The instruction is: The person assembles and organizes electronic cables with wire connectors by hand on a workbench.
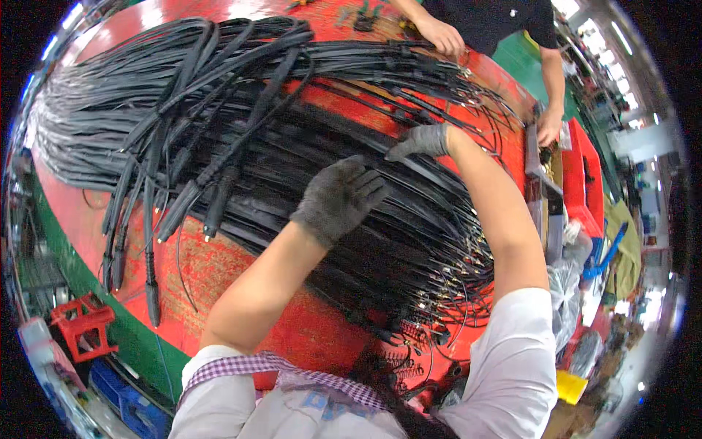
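A wide mass of black cables [395, 241] lies in front of me, its metal-tipped ends [446, 285] fanned out at the right. My left hand [340, 197], in a dark grey glove, is over the middle of these cables with fingers stretched out. Farther off and to the right, my right hand [420, 141], gloved alike, reaches over the far edge of the mass. Its fingers point left and look extended, with nothing visible in them; whether either hand touches a cable I cannot tell. Thicker cable ends [191, 194] lie across the pile at the left.
The cables rest on a worn red table [212, 271]. Across it a co-worker's hand [441, 36] is beside another cable bundle [380, 62]; the other hand [548, 126] is by a metal fixture [540, 197]. A red bin [583, 179] stands right, a red crate [84, 327] lower left.
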{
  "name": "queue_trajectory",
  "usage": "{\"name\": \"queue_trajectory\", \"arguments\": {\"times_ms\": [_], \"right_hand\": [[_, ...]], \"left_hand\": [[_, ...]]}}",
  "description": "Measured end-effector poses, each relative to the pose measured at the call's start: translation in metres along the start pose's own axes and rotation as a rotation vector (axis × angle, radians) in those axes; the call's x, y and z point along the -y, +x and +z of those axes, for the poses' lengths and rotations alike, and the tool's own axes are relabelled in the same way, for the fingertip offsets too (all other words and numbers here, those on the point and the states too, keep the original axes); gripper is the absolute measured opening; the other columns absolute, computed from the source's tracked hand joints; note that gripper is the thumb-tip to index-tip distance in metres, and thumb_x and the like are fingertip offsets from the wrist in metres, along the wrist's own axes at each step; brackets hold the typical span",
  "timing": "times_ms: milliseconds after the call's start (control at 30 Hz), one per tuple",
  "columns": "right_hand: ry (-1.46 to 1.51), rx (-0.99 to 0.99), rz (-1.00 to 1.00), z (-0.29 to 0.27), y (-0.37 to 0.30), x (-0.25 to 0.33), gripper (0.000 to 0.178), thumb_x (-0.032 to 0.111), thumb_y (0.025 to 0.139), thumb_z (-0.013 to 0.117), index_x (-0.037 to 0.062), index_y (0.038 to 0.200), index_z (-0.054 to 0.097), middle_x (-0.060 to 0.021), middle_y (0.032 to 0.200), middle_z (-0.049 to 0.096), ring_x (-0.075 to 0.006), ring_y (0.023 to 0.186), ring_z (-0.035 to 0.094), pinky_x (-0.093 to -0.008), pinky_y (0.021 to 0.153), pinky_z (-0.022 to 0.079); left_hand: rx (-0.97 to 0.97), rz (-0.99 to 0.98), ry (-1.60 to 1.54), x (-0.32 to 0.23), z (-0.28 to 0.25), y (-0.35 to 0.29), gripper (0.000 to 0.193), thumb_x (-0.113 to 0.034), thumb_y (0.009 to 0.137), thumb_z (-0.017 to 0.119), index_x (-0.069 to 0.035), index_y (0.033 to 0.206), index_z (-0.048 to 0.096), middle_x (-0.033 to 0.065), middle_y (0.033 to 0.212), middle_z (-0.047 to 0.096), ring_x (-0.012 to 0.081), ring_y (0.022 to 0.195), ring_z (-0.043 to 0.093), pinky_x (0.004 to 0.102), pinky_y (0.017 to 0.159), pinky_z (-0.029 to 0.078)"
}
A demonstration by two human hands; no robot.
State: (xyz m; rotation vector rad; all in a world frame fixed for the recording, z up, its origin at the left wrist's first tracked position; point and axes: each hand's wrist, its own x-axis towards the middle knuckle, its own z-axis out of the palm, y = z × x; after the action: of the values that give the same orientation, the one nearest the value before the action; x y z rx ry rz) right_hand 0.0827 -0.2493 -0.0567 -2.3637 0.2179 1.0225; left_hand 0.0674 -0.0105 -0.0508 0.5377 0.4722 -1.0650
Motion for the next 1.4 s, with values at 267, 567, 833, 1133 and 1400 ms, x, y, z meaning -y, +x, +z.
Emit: {"name": "queue_trajectory", "arguments": {"times_ms": [267, 567, 833, 1133, 1400], "right_hand": [[0.118, 0.102, -0.298, -0.007, 0.000, -0.039, 0.034, 0.031, 0.082, 0.054, 0.0098, 0.108, 0.059, -0.0047, 0.105, 0.060, -0.0124, 0.098, 0.051, -0.0278, 0.087, 0.039], [0.338, -0.075, -0.408, -0.007, -0.024, -0.004, 0.045, 0.037, 0.079, 0.058, 0.0097, 0.115, 0.054, -0.0013, 0.111, 0.056, -0.0121, 0.098, 0.051, -0.0292, 0.089, 0.039], [0.283, 0.022, -0.003, 0.003, -0.046, 0.055, 0.051, 0.043, 0.084, 0.051, 0.0082, 0.120, 0.050, -0.0062, 0.112, 0.055, -0.0130, 0.101, 0.049, -0.0274, 0.091, 0.036], [0.632, 0.018, -0.054, 0.005, -0.075, 0.082, 0.044, 0.036, 0.077, 0.061, 0.0086, 0.111, 0.055, -0.0049, 0.097, 0.062, -0.0145, 0.081, 0.060, -0.0298, 0.078, 0.047], [1.021, 0.191, 0.156, 0.048, -0.116, 0.180, 0.048, 0.042, 0.073, 0.062, 0.0092, 0.108, 0.055, -0.0099, 0.098, 0.061, -0.0164, 0.082, 0.059, -0.0304, 0.079, 0.047]], "left_hand": [[0.363, -0.046, -0.075, 0.006, -0.037, 0.013, 0.039, -0.031, 0.085, 0.049, 0.001, 0.107, 0.048, 0.0201, 0.111, 0.051, 0.0341, 0.107, 0.047, 0.0467, 0.094, 0.037], [0.539, -0.040, -0.112, 0.004, -0.048, 0.013, 0.048, -0.036, 0.090, 0.034, -0.001, 0.123, 0.036, 0.0198, 0.127, 0.037, 0.0327, 0.119, 0.034, 0.0446, 0.102, 0.025], [0.166, 0.083, 0.081, 0.002, -0.007, 0.002, 0.063, -0.051, 0.082, 0.047, -0.001, 0.121, 0.037, 0.0154, 0.119, 0.042, 0.0303, 0.109, 0.042, 0.0415, 0.095, 0.034], [0.351, -0.003, -0.036, 0.007, -0.010, 0.004, 0.082, -0.063, 0.068, 0.058, -0.004, 0.122, 0.039, 0.0098, 0.111, 0.048, 0.0198, 0.098, 0.049, 0.0388, 0.085, 0.042], [0.562, 0.265, -0.109, 0.007, -0.008, -0.053, 0.065, -0.059, 0.072, 0.056, -0.009, 0.113, 0.050, 0.0061, 0.111, 0.052, 0.0210, 0.104, 0.047, 0.0366, 0.093, 0.036]]}}
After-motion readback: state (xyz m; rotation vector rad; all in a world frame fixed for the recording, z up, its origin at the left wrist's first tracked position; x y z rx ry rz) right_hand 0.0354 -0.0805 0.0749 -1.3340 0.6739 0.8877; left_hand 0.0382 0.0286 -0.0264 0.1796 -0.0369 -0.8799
